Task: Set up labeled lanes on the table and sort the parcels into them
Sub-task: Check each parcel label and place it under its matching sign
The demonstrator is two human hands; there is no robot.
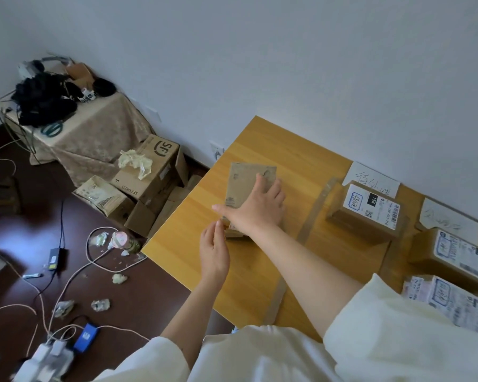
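Parcels: four; right grip presses one.

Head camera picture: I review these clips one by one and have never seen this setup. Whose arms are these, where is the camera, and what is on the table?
There is no machine here. A person wears a wide-angle camera on the head, looking forward and down, so the arms enter from the bottom edge. The right hand lies flat on a plain brown parcel at the left end of the wooden table. The left hand hovers beside the parcel's near corner, open, holding nothing. Strips of tape split the table into lanes. Handwritten paper labels sit at the far edge by the wall. To the right, three parcels with printed shipping labels already lie in lanes; the nearest the middle is this box. On the floor to the left are cardboard boxes, cables and scraps of paper.
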